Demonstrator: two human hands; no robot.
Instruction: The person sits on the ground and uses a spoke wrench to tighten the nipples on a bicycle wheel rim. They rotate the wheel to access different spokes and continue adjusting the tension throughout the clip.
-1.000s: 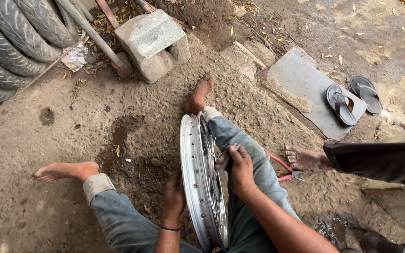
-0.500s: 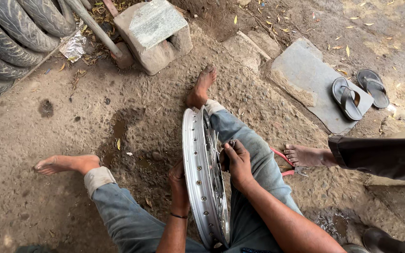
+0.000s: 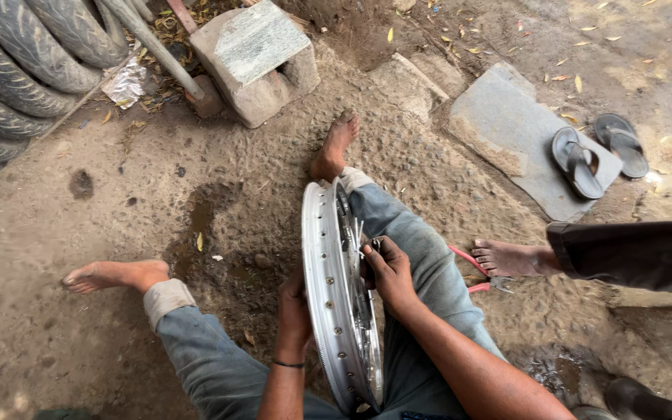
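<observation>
Upright silver spoked metal wheel rim (image 3: 328,303), lower centre — rigid, weighty; left hand (image 3: 293,311) gripping edge, right hand (image 3: 386,272) pinching spokes — hands apart.

Bare dirt ground (image 3: 79,257) carries a stone block (image 3: 258,58), flat slab (image 3: 507,132), stacked tyres (image 3: 17,70) and red-handled pliers (image 3: 472,272).

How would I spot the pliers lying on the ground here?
Start at the shiny wheel rim standing on edge between the seated person's legs. Go past the leg to another person's bare foot. The pliers lie in the dirt against it, the only thing there with red handles.
</observation>
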